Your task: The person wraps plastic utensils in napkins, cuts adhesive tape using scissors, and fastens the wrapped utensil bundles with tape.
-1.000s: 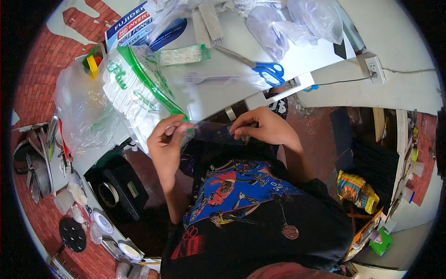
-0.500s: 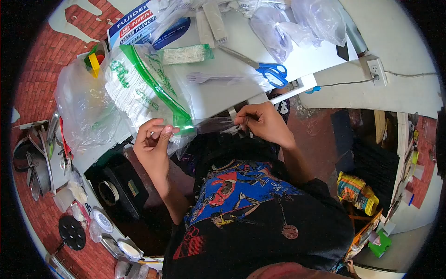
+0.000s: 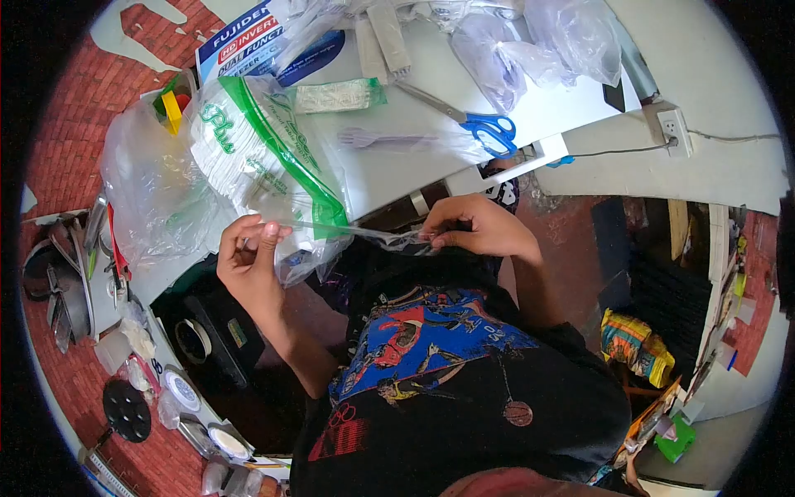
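A narrow clear plastic sleeve [image 3: 378, 237] stretches between my hands above my lap, near the table's front edge. My left hand [image 3: 255, 261] pinches one end of it between thumb and fingertips. At the other end, my right hand [image 3: 482, 228] grips the bunched plastic with its fingers closed. Just beyond my left hand lies a green-and-white printed plastic pack [image 3: 257, 153] of white folded paper. Pale plastic forks [image 3: 373, 139] in clear wrap rest on the table behind the sleeve. Blue-handled scissors [image 3: 489, 131] lie farther right.
The white table [image 3: 377, 186] carries a small wrapped white pack [image 3: 338, 97], purplish plastic bags [image 3: 571, 41] and a dark phone [image 3: 614, 95]. At left sits a large clear bag [image 3: 153, 190]. A wall socket [image 3: 675, 132] with a cord is at right.
My left hand has moved left and slightly down, and my right hand a little right. The plastic between them now looks narrower and more drawn out.
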The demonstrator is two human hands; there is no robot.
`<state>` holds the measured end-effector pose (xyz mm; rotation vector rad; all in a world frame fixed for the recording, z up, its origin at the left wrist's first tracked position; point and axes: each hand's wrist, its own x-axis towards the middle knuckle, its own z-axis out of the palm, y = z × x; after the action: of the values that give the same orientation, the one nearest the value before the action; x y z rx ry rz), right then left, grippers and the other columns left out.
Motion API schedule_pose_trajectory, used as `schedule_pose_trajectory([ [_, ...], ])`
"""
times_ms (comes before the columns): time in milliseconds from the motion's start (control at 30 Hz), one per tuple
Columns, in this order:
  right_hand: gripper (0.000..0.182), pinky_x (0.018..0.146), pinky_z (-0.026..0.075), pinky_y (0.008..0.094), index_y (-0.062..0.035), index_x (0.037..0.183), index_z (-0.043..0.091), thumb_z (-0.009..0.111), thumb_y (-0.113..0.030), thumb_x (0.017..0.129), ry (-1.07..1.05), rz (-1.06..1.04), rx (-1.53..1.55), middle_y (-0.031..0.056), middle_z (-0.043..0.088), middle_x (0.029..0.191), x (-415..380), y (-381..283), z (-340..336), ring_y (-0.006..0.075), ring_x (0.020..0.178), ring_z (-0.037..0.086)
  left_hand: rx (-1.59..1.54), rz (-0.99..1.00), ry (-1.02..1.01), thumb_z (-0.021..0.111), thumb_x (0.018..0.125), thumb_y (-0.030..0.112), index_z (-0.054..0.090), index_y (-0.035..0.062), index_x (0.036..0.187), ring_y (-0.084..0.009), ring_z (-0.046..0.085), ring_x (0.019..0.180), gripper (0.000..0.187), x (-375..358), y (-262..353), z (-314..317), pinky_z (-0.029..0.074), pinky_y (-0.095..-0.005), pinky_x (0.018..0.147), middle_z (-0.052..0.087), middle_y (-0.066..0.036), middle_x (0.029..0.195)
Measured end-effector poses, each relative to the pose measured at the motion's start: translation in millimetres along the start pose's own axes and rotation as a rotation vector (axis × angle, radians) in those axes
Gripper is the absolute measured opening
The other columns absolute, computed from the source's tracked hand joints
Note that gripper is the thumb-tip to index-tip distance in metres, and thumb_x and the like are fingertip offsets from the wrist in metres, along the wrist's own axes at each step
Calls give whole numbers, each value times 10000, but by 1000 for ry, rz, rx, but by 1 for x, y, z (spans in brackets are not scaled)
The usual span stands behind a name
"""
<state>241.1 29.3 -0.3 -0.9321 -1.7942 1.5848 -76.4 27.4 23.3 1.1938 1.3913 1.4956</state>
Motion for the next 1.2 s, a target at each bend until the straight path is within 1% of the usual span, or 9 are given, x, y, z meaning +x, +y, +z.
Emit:
schedule_pose_trajectory([
  [67,137,688,528,272,48,962,689,661,58,828,14,217,168,95,709,831,-1,1,1,136,731,660,1,16,42,706,842,-58,603,-43,1035,-174,668,726,219,1,3,-2,536,-278,702,658,-94,810],
  [167,120,662,537,270,52,940,700,660,71,828,169,256,159,98,717,799,0,4,5,134,701,668,32,0,55,709,840,-57,604,-43,1029,-172,667,723,216,0,5,-5,537,-280,698,659,-93,807],
  [400,117,689,546,264,43,942,710,666,61,835,248,160,127,102,728,819,0,11,7,139,770,693,14,-19,49,716,835,-55,599,-42,1030,-175,677,734,227,-5,6,-8,528,-273,705,661,-90,790],
  [467,121,702,543,259,41,951,712,683,44,834,256,119,76,103,728,832,-2,14,3,138,781,690,5,-37,42,733,841,-5,607,-28,1037,-167,660,707,233,-7,8,-8,492,-269,709,665,-81,787],
  [667,117,725,537,252,30,954,719,716,-4,842,188,90,145,97,727,861,-4,4,-6,139,812,688,30,-41,21,738,842,14,603,-27,1054,-163,663,740,255,-8,7,-10,490,-273,732,666,-74,797],
  [767,81,673,536,259,59,922,707,683,62,845,325,46,252,108,709,820,0,2,2,151,725,673,24,-57,-75,716,829,-60,602,-38,1054,-187,688,785,253,-10,14,-9,523,-285,754,675,-83,827],
  [900,78,678,539,260,61,919,706,681,64,845,355,79,292,115,705,817,-2,18,-2,156,725,672,-36,-84,-159,719,832,-46,619,-33,1050,-201,685,854,240,-13,17,0,528,-305,819,682,-92,850],
  [1000,74,674,542,266,65,918,704,681,60,848,387,96,209,116,701,807,-3,20,-3,154,723,673,-16,-144,-84,727,824,-49,628,-38,1024,-192,678,871,224,-12,11,-10,522,-295,816,685,-102,851],
  [1200,66,693,524,255,52,909,706,670,56,855,366,94,117,109,702,824,-1,2,-6,146,766,672,30,-97,-96,733,813,-60,637,-35,987,-171,673,831,199,-8,11,-19,506,-261,782,696,-118,862],
])
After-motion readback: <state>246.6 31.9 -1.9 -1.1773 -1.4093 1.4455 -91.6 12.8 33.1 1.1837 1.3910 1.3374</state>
